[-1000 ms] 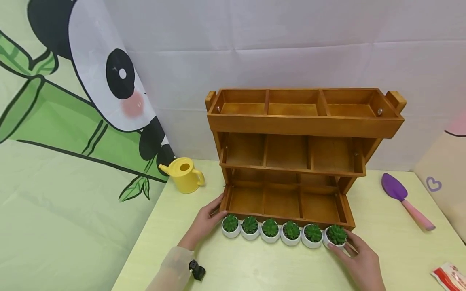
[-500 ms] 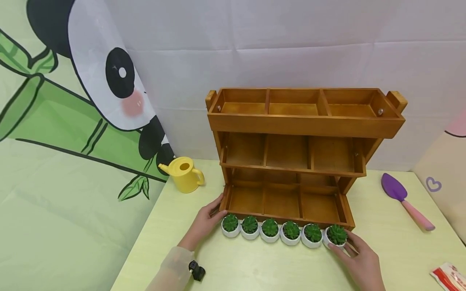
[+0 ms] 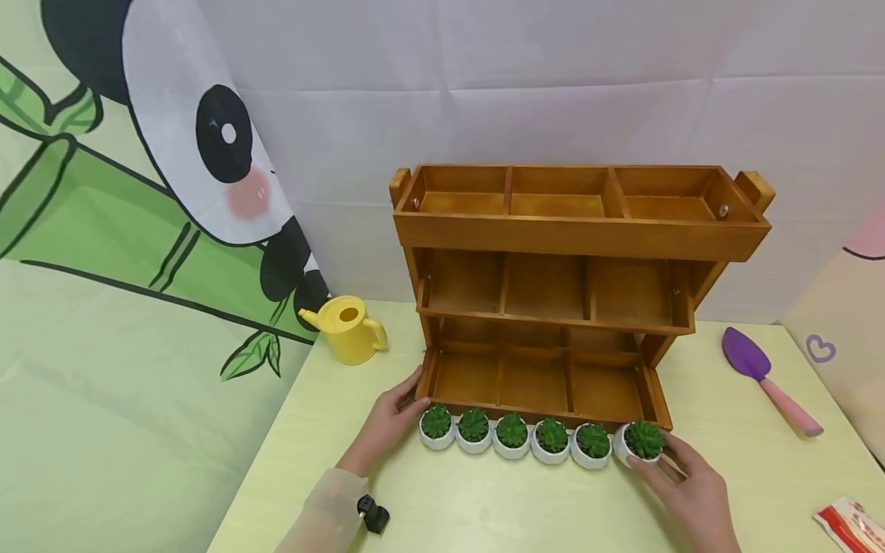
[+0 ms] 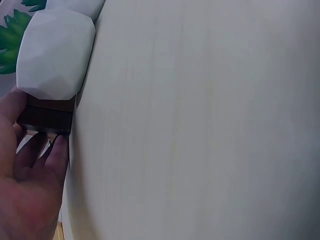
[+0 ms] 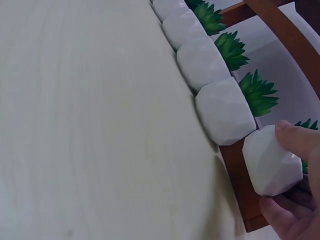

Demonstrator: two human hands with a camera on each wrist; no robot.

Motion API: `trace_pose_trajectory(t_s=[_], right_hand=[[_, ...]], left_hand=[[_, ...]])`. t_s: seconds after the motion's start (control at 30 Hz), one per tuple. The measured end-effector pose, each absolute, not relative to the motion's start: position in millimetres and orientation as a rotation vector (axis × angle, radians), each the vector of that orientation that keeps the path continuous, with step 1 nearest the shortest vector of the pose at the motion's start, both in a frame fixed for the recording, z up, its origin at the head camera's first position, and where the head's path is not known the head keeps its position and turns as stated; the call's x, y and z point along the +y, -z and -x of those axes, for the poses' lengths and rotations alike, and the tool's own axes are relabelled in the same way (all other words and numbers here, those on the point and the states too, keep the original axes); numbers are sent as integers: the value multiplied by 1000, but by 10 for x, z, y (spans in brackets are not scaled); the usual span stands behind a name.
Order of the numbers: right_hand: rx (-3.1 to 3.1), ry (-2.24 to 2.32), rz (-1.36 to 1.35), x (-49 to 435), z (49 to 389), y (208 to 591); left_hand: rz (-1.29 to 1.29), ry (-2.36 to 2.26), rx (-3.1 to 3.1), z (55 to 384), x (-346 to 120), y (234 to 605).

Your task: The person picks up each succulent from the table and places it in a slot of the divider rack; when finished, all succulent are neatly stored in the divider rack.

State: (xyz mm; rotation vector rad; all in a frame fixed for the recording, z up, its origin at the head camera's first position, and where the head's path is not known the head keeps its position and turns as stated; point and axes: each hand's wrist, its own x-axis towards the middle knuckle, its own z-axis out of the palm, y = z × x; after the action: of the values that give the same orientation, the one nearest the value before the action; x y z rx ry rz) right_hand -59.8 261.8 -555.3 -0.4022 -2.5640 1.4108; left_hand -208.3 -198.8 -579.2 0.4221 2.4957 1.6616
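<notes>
My right hand (image 3: 691, 488) pinches a small white pot with a green succulent (image 3: 644, 440) between thumb and fingers. In the right wrist view that held white pot (image 5: 270, 160) stands a little apart from its neighbour, with the shelf's brown front board showing beside it. Several matching potted succulents (image 3: 512, 432) form a row along the front of a three-tier wooden shelf (image 3: 574, 236). At the shelf's lower left corner, my left hand (image 3: 387, 426) grips the wood, thumb in front and fingers at the side. The left wrist view shows those fingers (image 4: 56, 155) against the dark wood end.
Left of the shelf is a yellow watering can (image 3: 349, 330). A purple trowel with a pink handle (image 3: 769, 376) lies to the right. Nearer the front right is a red and white packet (image 3: 856, 524). Fabric backdrops rise behind and beside the pale table (image 3: 512, 514).
The rightmost potted succulent has shifted slightly up and right in my right hand, leaving its neighbour. My left hand stays at the shelf corner. The head view has moved slightly.
</notes>
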Motion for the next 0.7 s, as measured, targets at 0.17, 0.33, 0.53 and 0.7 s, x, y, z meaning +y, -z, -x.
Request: trace_pose_trajectory(t_s=[0.17,0.33,0.53,0.7], right_hand=[[-2555,-1425,331,2623,605,5469],[-2564,-1408,306,2624,636,5363],[-2552,-1386,297,2623,733,5218],[-2534,-1322,264,2655,845,5203]], left_hand=[[-424,-1667,2497,2085,-1986,5803],[-426,-1670,2498,2086,-1981,5806],[-414,-1681,2487,2085,-1983,5801],[-423,-1683,2487,2083,-1991,5807]])
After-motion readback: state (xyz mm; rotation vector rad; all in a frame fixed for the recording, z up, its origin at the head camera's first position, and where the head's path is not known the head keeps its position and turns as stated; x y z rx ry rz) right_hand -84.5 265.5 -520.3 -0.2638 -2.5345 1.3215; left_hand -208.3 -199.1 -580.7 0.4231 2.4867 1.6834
